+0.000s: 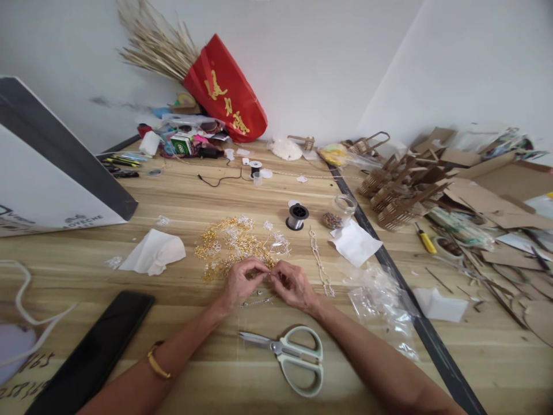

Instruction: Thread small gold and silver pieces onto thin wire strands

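Over the wooden table, my left hand (245,282) and my right hand (294,285) meet fingertip to fingertip, both pinched. Whatever sits between the fingertips is too small to make out. Just beyond them spreads a loose pile of gold and silver jewellery findings (235,241). Under my hands lies a short silver chain (258,301). A longer pale chain (318,262) is stretched out to the right of my right hand. Scissors with pale green handles (285,349) rest between my forearms, blades pointing left.
A wire spool (297,217) and a jar of beads (341,211) stand beyond my hands. White tissue (153,252) and a black phone (97,351) lie left. Clear plastic bags (384,302) lie right, near small woven baskets (397,193). A red bag (227,95) leans against the wall.
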The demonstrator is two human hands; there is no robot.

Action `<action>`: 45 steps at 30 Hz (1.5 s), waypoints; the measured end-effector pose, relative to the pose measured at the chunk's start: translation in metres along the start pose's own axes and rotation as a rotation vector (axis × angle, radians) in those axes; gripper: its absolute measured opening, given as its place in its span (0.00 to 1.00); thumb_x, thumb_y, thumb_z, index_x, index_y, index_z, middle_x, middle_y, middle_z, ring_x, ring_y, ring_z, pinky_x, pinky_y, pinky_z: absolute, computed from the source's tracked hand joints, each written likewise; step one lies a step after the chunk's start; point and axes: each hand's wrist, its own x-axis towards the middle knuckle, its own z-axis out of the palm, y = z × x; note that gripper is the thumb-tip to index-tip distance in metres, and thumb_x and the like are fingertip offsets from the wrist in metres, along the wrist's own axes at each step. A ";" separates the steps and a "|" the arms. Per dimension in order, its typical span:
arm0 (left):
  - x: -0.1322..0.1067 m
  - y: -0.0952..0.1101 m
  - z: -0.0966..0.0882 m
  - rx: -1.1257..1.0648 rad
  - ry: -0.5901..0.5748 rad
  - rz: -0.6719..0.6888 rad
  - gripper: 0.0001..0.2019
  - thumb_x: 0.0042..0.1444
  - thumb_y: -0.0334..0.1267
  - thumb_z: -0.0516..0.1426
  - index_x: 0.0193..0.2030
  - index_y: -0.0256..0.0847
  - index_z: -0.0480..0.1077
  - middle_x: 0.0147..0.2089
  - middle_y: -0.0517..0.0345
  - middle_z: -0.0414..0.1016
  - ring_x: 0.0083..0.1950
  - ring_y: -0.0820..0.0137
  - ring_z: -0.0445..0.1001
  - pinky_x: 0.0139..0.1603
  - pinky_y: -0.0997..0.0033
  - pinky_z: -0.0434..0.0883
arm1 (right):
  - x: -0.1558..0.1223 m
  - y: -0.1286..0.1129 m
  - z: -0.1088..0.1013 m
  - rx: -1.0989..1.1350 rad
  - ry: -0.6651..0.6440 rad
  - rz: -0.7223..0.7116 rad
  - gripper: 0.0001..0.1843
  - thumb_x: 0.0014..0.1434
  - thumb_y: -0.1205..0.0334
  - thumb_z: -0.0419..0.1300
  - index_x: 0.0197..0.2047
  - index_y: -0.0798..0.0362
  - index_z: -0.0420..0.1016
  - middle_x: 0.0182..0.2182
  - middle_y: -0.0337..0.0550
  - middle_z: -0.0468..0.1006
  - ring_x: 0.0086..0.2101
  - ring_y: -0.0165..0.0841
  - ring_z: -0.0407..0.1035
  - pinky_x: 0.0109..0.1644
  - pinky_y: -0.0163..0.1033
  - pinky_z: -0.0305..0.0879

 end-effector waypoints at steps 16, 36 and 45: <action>0.000 0.001 0.000 0.041 0.001 0.056 0.03 0.50 0.29 0.59 0.29 0.38 0.74 0.30 0.54 0.76 0.34 0.69 0.74 0.36 0.71 0.71 | 0.000 0.000 0.001 0.000 -0.020 0.028 0.04 0.58 0.66 0.53 0.31 0.54 0.67 0.22 0.36 0.65 0.21 0.25 0.58 0.25 0.30 0.54; -0.002 0.001 0.004 0.133 0.039 0.122 0.03 0.50 0.29 0.58 0.28 0.39 0.73 0.30 0.54 0.75 0.34 0.68 0.74 0.37 0.70 0.71 | 0.001 0.000 0.001 0.018 -0.023 0.037 0.04 0.58 0.67 0.53 0.31 0.54 0.66 0.22 0.35 0.65 0.21 0.24 0.58 0.24 0.30 0.54; -0.002 0.002 0.004 0.145 0.035 0.051 0.03 0.48 0.28 0.58 0.29 0.39 0.72 0.29 0.56 0.75 0.32 0.70 0.73 0.35 0.72 0.71 | 0.001 0.000 0.001 0.015 -0.008 0.034 0.05 0.59 0.65 0.53 0.31 0.54 0.66 0.22 0.36 0.65 0.20 0.25 0.58 0.24 0.30 0.54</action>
